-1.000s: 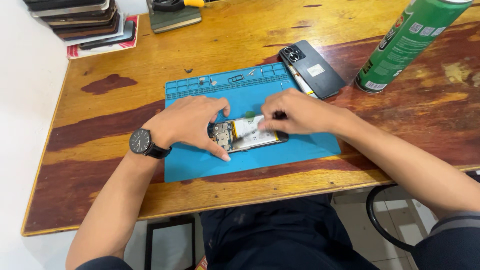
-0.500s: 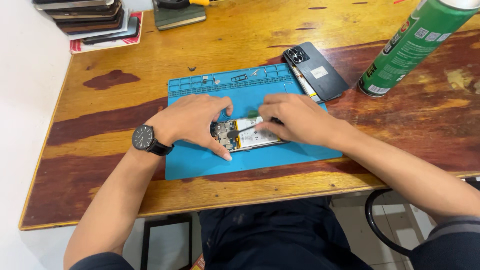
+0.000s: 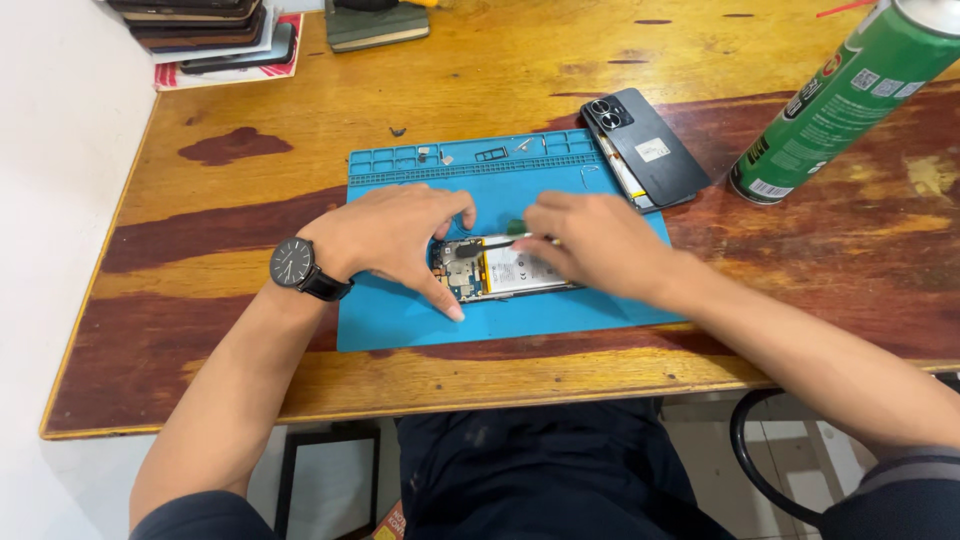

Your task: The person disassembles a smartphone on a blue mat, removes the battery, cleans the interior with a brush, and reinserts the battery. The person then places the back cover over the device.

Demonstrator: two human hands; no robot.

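Observation:
An opened phone (image 3: pixel 505 270) with its white battery and circuit board exposed lies on a blue repair mat (image 3: pixel 400 315). My left hand (image 3: pixel 390 235), with a black wristwatch, rests over the phone's left end and steadies it with thumb and fingers. My right hand (image 3: pixel 595 240) covers the phone's right end and holds thin black tweezers (image 3: pixel 490 243), whose tip points left onto the board near the top of the phone.
The phone's black back cover (image 3: pixel 645 145) lies at the mat's upper right corner. A green spray can (image 3: pixel 840 100) leans at the right. Small parts sit in the mat's top tray (image 3: pixel 470 155). Stacked phones (image 3: pixel 200 30) lie at the far left, a dark notebook (image 3: pixel 375 22) beside them.
The view has shifted slightly. My right hand has drawn a little to the right and the tweezers' tip now lies on the board; the left hand stays on the phone.

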